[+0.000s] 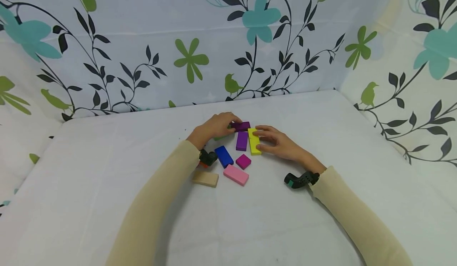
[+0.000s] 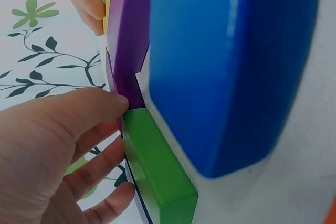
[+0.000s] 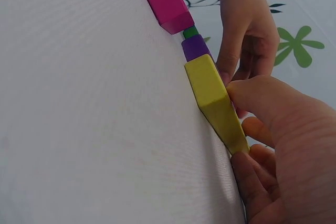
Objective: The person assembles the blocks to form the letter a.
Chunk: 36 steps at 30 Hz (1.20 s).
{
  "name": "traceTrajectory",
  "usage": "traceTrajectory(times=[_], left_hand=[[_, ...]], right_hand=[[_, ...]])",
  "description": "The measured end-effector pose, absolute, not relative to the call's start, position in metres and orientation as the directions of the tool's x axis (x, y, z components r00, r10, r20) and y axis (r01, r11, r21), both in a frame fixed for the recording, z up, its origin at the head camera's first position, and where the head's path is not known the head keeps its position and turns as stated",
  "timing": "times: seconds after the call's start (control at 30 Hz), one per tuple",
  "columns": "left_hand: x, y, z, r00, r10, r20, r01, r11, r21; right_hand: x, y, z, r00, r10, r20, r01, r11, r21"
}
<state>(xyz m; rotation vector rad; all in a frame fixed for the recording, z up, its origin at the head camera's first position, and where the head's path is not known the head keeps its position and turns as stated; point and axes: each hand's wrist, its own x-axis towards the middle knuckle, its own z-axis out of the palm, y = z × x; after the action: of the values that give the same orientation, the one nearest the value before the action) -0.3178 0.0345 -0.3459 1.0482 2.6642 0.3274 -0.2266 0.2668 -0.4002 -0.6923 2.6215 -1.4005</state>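
My left hand point(image 1: 216, 126) pinches a dark purple block point(image 1: 242, 126) at the back of a loose group of coloured blocks. In the left wrist view its thumb meets the dark purple block point(image 2: 128, 88) beside a green block point(image 2: 160, 163). My right hand point(image 1: 280, 144) holds a yellow block point(image 1: 254, 144) by its right side, thumb at one end and fingers at the other; the right wrist view shows the yellow block point(image 3: 212, 90) close up. Between the hands lies a purple block point(image 1: 241, 141), next to the yellow one. My left hand partly hides the green block.
Nearer the front lie a blue block point(image 1: 223, 156), a magenta block point(image 1: 243, 161), a pink block point(image 1: 236, 175) and a light wooden block point(image 1: 205, 178). An orange piece point(image 1: 203, 164) shows under the left wrist camera. A patterned cloth point(image 1: 143, 32) hangs behind the white table point(image 1: 271, 226).
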Motion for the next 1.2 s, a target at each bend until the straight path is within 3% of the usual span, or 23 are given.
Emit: traceTrajectory(times=[0.53,1.2], left_hand=[[-0.308,0.013,-0.337,-0.674,0.734,-0.086,0.656,0.648,0.387],[-0.272,0.009,-0.330,-0.587,0.800,-0.123,0.662,0.562,0.496]], right_hand=[[-0.229,0.264,-0.401,-0.893,-0.435,0.112,-0.333,0.473,-0.816],[-0.229,0.268,-0.402,-0.892,-0.439,0.108,-0.334,0.480,-0.811]])
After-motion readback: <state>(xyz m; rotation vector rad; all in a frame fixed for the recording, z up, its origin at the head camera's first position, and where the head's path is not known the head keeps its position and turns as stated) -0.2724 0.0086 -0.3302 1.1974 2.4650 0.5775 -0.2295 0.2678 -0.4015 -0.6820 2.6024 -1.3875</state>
